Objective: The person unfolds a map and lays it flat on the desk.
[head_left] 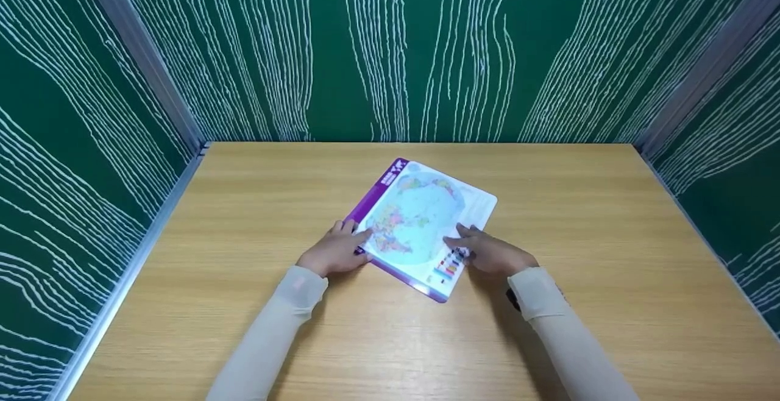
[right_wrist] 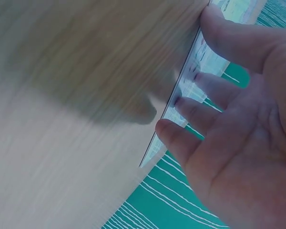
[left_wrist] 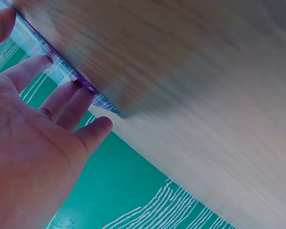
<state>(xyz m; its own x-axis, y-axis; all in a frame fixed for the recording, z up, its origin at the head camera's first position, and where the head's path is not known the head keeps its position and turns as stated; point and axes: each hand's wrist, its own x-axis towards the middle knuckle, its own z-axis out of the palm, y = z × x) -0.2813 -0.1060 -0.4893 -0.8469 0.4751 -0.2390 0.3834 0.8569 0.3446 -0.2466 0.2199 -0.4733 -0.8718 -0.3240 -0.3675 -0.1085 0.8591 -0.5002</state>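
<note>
A thin world map board with rounded corners and a purple border lies at an angle near the table's middle, printed side up. At its left edge is my left hand, its fingers spread and fairly straight. In the left wrist view several fingertips meet the purple edge. My right hand rests at the lower right edge, with fingertips overlapping the board's white margin in the head view. The right wrist view shows straight, relaxed fingers along the thin edge.
The wooden table extends around the board on all sides. Green panels with white wavy lines stand behind and at both sides, with grey metal posts at the back corners. A dark band shows at my right wrist.
</note>
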